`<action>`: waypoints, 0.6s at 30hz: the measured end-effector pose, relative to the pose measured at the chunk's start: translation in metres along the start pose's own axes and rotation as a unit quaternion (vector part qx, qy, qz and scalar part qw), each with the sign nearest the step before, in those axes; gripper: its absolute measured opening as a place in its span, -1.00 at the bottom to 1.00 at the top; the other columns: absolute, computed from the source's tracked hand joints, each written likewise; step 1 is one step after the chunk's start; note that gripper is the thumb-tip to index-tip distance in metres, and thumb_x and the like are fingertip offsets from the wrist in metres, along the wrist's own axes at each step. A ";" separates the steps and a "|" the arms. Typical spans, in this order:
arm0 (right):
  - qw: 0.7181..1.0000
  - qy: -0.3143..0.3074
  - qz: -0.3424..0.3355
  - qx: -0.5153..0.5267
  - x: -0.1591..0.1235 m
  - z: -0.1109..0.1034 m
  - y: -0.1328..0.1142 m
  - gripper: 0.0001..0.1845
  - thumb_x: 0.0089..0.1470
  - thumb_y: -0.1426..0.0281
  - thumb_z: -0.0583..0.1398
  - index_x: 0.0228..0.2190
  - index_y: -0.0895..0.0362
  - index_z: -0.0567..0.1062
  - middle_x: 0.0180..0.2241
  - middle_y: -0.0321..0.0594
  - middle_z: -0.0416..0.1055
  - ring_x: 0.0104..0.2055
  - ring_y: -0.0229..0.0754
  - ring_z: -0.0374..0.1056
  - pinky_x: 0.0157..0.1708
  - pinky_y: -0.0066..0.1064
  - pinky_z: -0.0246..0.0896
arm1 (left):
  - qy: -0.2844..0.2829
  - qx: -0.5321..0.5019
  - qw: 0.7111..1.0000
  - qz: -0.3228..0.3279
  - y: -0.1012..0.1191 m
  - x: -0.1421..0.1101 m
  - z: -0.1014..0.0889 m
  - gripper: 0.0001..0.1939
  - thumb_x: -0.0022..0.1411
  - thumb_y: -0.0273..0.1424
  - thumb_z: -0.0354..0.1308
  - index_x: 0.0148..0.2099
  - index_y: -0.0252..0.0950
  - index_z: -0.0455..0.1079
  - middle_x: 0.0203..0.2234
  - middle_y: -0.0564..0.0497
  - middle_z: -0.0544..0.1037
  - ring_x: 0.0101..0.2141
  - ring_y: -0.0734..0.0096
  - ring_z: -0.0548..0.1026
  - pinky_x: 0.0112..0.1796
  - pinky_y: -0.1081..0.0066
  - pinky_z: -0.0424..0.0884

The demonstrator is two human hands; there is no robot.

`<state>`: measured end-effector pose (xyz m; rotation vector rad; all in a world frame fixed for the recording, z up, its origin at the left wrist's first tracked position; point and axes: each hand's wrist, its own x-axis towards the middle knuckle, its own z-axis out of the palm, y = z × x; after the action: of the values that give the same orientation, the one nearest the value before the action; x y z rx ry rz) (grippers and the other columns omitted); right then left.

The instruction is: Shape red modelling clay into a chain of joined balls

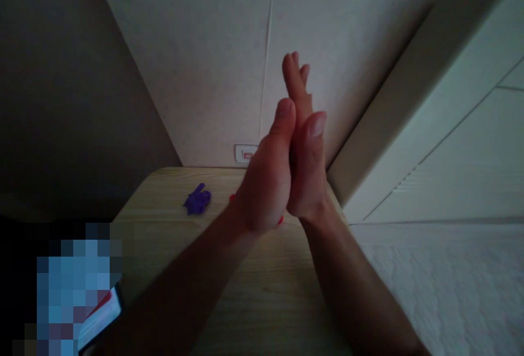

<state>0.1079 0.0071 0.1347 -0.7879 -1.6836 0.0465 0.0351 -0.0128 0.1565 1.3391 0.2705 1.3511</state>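
Observation:
My left hand [268, 176] and my right hand [309, 165] are raised over the table, palm against palm with fingers stretched out and pointing up. Both thumbs stand upright on the near side. Whatever may lie between the palms is hidden. Behind my left hand, small bits of a red thing [233, 198] peek out at table level; most of it is covered. To the left, an irregular purple lump [197, 200], resembling modelling clay, lies on the wooden table [172, 241], apart from both hands.
A pale wall [204, 72] with a socket or switch plate [241, 154] rises behind the table. On the right are a cream panel [429, 143] and white quilted bedding [442, 285]. A lit screen [102, 315], partly pixelated, is at lower left.

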 end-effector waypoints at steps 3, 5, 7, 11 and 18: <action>0.999 0.010 0.026 -0.030 0.003 -0.002 0.013 -0.13 0.38 -0.17 -0.38 0.48 -0.06 0.06 0.58 -0.32 -0.20 0.63 -0.12 -0.47 0.60 0.07 -0.56 | 0.031 -0.002 0.999 -0.028 0.005 -0.003 0.004 -0.52 0.52 0.01 -0.13 0.27 0.04 0.41 0.17 0.09 0.54 0.51 0.19 0.11 0.37 0.17 0.33; 0.999 0.001 0.034 -0.043 0.002 -0.002 0.012 -0.06 0.37 -0.19 -0.37 0.48 0.09 0.03 0.59 -0.14 -0.26 0.63 -0.14 -0.51 0.60 0.08 -0.58 | 0.060 -0.013 0.997 -0.051 0.013 -0.003 0.002 -0.52 0.50 0.03 -0.11 0.24 0.00 0.42 0.15 0.03 0.55 0.49 0.11 0.14 0.33 0.13 0.39; 0.997 -0.022 0.032 -0.059 -0.001 0.002 0.007 0.00 0.36 -0.20 -0.38 0.48 0.23 -0.01 0.58 0.01 -0.29 0.63 -0.13 -0.53 0.60 0.08 -0.57 | 0.074 -0.034 0.994 -0.074 0.021 -0.002 -0.002 -0.48 0.52 0.03 -0.19 0.16 -0.09 0.45 0.09 -0.05 0.57 0.45 0.03 0.23 0.26 0.10 0.45; 0.993 -0.090 -0.003 -0.071 -0.009 0.016 -0.010 0.00 0.39 -0.15 -0.34 0.49 0.37 -0.14 0.57 0.12 -0.28 0.63 0.01 -0.49 0.60 0.07 -0.47 | 0.104 -0.069 0.987 -0.101 0.038 0.002 -0.011 -0.24 0.46 0.17 -0.39 -0.09 -0.30 0.44 -0.05 -0.22 0.56 0.33 -0.17 0.40 0.12 0.02 0.57; 0.974 -0.208 -0.012 -0.091 -0.009 0.008 -0.062 -0.14 0.42 0.11 -0.04 0.50 0.27 -0.18 0.58 -0.16 -0.21 0.63 -0.19 -0.49 0.61 -0.21 -0.34 | 0.214 -0.039 0.967 -0.130 0.052 0.011 -0.020 -0.32 0.48 0.10 -0.32 0.26 -0.28 0.26 0.31 -0.17 0.44 0.41 0.17 0.32 0.36 0.30 0.33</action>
<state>0.0718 -0.0424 0.1517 -0.9412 -2.1164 0.0423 -0.0045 -0.0105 0.1965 0.8978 0.6570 1.3980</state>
